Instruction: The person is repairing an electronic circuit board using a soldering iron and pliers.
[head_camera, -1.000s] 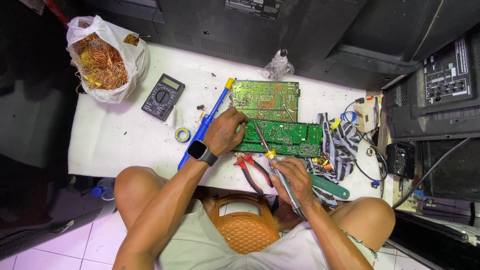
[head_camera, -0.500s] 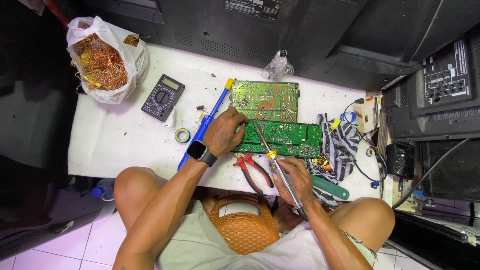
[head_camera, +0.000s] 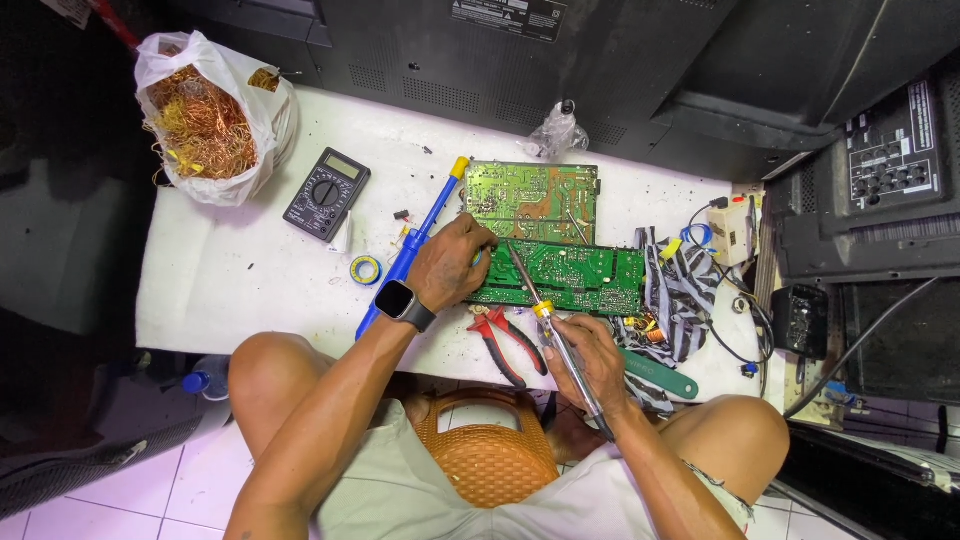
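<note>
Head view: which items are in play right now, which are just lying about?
In hand:
- left hand pressing on the near green circuit board
- right hand holding the soldering iron, tip on that board

Lying about:
- second circuit board
- multimeter
- red pliers
- blue solder sucker
- tape roll
- bag of copper wire

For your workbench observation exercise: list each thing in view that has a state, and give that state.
Left hand: pressing on the near board.
Right hand: gripping the soldering iron.
Soldering iron: tip on the near board.
Pliers: lying open.
Multimeter: lying unused.
Bag: open, full of copper wire.
</note>
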